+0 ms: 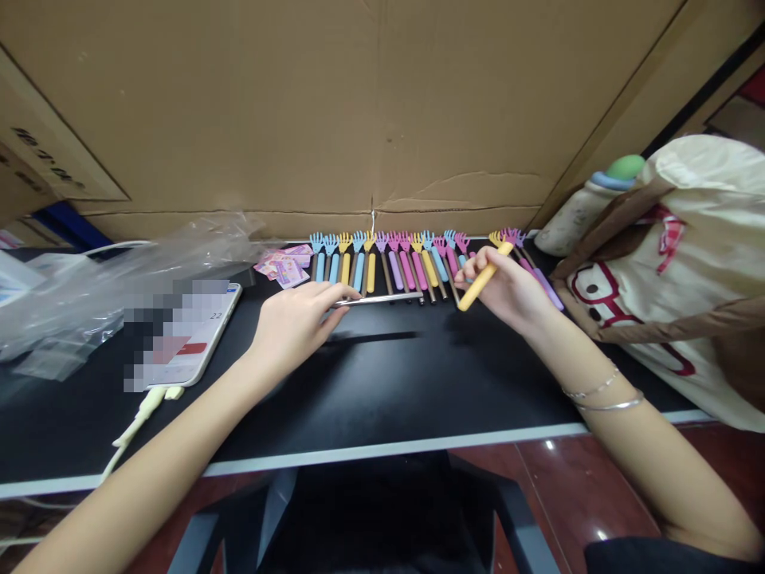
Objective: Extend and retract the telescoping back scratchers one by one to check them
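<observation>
My left hand (302,317) pinches a thin silver metal rod (386,299) near one end. The rod lies level above the black desk and points right. In my right hand (500,287) is a yellow tube-shaped handle (478,288), tilted with its lower end toward the rod but apart from it. Behind both hands lies a row of back scratchers (370,267) with small claw-shaped heads and blue, yellow, pink or purple handles. My right hand covers part of the row's right end. A purple-handled back scratcher (541,283) lies just right of that hand.
Small printed cards (287,265) lie left of the row. Further left are a phone (203,335) with a plugged-in cable (140,418) and clear plastic bags (131,287). A cream cloth bag (711,263) and a bottle (582,211) stand at the right. Cardboard (311,104) walls the back.
</observation>
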Tool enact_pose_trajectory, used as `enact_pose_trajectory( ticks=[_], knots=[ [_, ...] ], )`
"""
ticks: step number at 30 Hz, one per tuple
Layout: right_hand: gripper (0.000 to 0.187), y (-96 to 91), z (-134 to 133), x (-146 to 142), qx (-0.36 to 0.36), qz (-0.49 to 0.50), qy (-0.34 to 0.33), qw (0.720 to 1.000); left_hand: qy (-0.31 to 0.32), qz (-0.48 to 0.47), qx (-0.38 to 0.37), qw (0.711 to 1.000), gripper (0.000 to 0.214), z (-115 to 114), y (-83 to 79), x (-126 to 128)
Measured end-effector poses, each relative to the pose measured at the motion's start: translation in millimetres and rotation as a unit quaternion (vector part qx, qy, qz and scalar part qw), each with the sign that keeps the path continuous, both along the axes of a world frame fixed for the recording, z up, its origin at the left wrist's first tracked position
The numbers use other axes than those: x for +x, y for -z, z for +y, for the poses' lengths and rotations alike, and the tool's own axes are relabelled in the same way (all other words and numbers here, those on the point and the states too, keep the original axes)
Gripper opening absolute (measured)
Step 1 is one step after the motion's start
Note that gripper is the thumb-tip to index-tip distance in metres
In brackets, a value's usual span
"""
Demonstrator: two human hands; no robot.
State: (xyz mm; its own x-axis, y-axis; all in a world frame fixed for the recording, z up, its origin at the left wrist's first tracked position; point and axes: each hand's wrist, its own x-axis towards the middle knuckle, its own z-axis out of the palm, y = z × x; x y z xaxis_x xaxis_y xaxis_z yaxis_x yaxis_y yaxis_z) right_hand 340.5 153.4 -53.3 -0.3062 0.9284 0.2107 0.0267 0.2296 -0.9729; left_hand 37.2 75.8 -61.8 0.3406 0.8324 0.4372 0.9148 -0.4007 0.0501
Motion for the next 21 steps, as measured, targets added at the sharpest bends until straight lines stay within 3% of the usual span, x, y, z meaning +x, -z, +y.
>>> enact_pose_trajectory(
  ticks=[4,6,8,10,13,17,21],
  knots=[
    [0.031,-1.8,-7,1,0.105,-0.133,0.029,0.985,0.008,-0.007,0.016,1.0,0.022,-2,-0.6,1],
    [0.028,-0.7,-13,-2,0.183,-0.256,0.069,0.947,0.011,-0.005,0.025,1.0,0.023,-3,-0.9,1],
    [0.021,2.5,-17,-6,0.259,-0.361,0.093,0.891,0.008,0.001,0.033,0.999,0.023,-3,-1.0,0],
    [0.014,6.9,-19,-9,0.314,-0.419,0.1,0.846,0.002,0.007,0.04,0.999,0.023,-3,-1.0,-1],
    [0.016,12.3,-18,-9,0.364,-0.467,0.091,0.801,-0.004,0.011,0.047,0.999,0.024,-2,-0.9,-2],
    [0.022,15.1,-16,-5,0.388,-0.506,0.06,0.768,0.0,0.013,0.047,0.999,0.026,-2,-0.7,-3],
    [0.027,17.0,-17,-5,0.388,-0.509,0.047,0.767,0.008,0.017,0.047,0.999,0.028,-2,0.4,-3]
  ],
)
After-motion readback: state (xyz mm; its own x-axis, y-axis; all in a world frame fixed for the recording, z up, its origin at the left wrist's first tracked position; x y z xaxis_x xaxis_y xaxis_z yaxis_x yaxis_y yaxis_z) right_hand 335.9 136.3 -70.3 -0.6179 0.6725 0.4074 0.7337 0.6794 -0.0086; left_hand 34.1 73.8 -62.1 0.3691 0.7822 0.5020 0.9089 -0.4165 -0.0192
